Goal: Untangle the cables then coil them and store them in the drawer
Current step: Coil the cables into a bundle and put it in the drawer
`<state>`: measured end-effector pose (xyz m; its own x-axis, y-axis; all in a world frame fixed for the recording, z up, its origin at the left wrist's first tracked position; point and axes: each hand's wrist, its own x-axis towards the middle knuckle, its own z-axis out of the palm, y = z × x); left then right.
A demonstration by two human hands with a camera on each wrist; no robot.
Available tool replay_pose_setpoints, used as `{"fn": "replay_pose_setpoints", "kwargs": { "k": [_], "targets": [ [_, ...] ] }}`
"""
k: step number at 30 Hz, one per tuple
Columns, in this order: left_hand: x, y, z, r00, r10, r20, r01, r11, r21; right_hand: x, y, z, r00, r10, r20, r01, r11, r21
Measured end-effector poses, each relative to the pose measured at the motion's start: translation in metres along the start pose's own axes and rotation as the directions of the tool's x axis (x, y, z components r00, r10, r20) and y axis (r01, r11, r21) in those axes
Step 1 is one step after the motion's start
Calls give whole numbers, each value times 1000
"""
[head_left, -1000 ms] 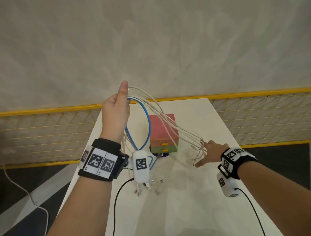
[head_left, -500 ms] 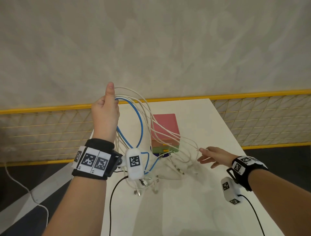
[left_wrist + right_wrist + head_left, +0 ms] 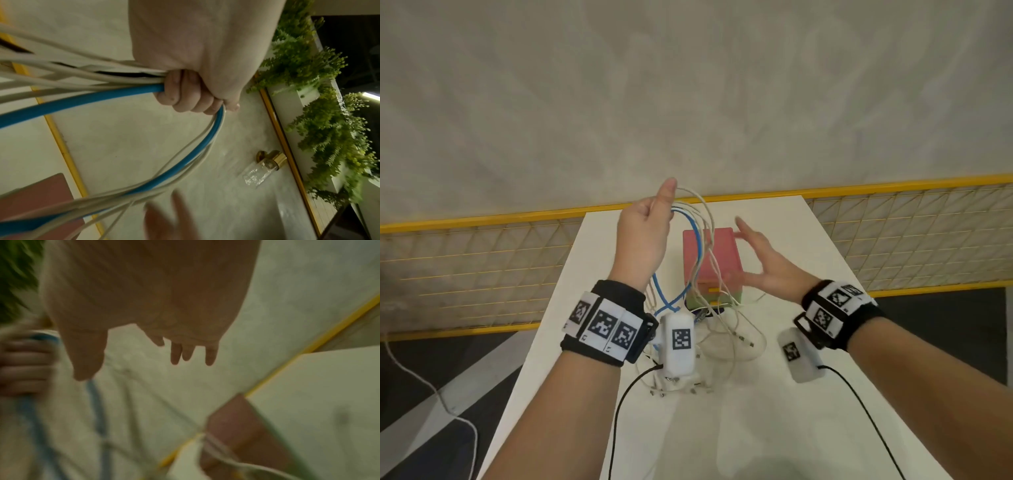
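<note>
At centre frame the left hand (image 3: 642,236) grips the looped cables (image 3: 698,246) above the drawer box (image 3: 717,270), right hand (image 3: 767,270) empty with fingers spread; best comb one strand free without yanking.

A drawer box (image 3: 711,260) stood on the table (image 3: 739,428), toward its far end, with a fence (image 3: 482,274) behind and to both sides. The left hand (image 3: 643,236) was raised left of the box, with cables (image 3: 698,240) hanging from it in front of the box down to the table. The right hand (image 3: 767,267) was right of the cables, apart from them.
</note>
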<state>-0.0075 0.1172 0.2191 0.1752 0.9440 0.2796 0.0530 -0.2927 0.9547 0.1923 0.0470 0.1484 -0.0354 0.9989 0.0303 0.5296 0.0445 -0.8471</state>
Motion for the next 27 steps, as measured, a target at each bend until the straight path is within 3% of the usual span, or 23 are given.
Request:
{"fn": "replay_pose_setpoints", "kwargs": {
  "k": [2,4,7,12,16,20,23,27],
  "targets": [
    [-4,0,9,998,-7,57,5,1000,23,11,-36,16,984,-160,-79,172,967,186],
    [-6,4,12,997,0,75,-3,999,32,20,-53,30,965,-222,-138,254,923,289],
    [-4,11,1,1000,12,0,-12,998,-65,22,-35,40,962,-227,-153,245,963,113],
    [1,21,-27,991,-15,-134,-7,987,-162,-3,56,35,998,-31,46,44,946,-321],
    [-2,25,-30,982,-21,-187,-11,986,-168,-19,104,29,980,183,78,-133,895,-425],
    [-2,31,-27,984,-22,-175,-14,979,-205,-29,131,25,970,240,-44,-184,597,-781],
    [-4,30,-18,992,-29,-124,6,983,-184,-24,118,14,914,405,-21,-293,622,-726],
    [-6,25,-11,993,-45,-110,24,983,-184,-20,108,0,869,409,-279,-495,715,-494]
  ]
}}
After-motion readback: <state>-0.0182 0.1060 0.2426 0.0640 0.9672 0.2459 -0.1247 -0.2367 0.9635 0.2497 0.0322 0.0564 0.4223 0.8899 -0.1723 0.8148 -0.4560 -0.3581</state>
